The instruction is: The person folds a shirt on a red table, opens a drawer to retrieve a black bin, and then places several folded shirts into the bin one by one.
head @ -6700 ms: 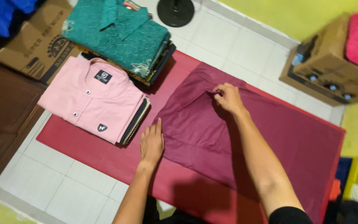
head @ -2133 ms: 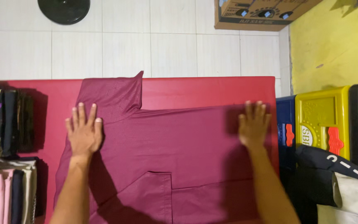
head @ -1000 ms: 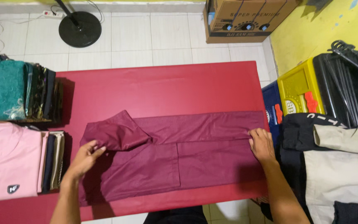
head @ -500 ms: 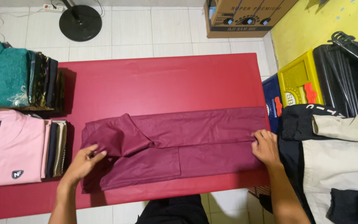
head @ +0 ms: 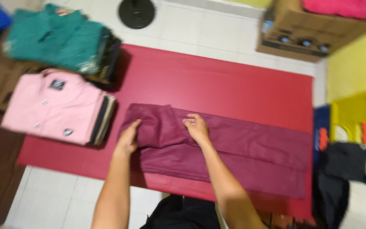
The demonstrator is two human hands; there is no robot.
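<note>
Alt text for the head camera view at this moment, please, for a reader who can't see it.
Both hands rest on the left end of a maroon garment folded into a long strip on a red mat: left hand at its edge, right hand on top. Stacks of folded shirts, pink-topped and teal-topped, lie further left. The view is blurred.

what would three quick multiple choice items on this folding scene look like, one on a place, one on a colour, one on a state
1. Where do both hands rest?
A. on the maroon garment's left end
B. on the pink shirt
C. on the cardboard box

2. What colour is the mat under the garment?
A. blue
B. red
C. white

3. How does the maroon garment lie?
A. crumpled in a heap
B. hanging up
C. folded into a long strip

Answers:
1. A: the left hand and right hand both lie on the left end of the maroon garment.
2. B: the mat is red.
3. C: it lies flat as a long folded band, away from the pink shirt.
</note>
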